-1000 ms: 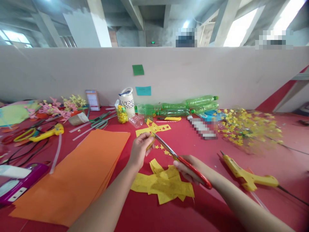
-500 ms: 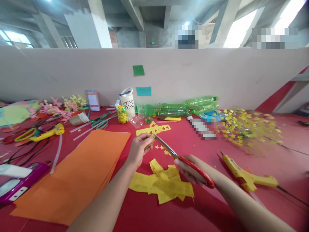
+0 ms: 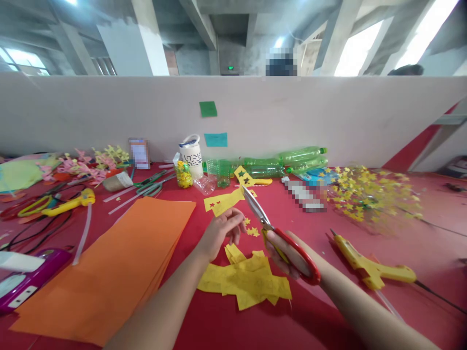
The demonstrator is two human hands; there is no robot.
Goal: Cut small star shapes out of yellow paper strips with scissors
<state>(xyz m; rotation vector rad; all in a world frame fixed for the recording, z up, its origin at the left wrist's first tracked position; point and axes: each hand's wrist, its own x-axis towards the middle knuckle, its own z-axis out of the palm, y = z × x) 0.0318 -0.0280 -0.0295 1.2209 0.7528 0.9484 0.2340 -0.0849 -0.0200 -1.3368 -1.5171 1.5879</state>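
Over the red tabletop's middle, the left hand's fingers curl loosely, any grip unclear, and the right hand's wrap round scissors pointing at star-cut yellow strips nearer the far edge, where a hasty snip could tear one or nick fingertips.

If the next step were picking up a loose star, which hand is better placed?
Left, most likely. The left hand has its fingers close beside the loose stars, and nothing shows in its grip. The right hand is taken up with the scissors.
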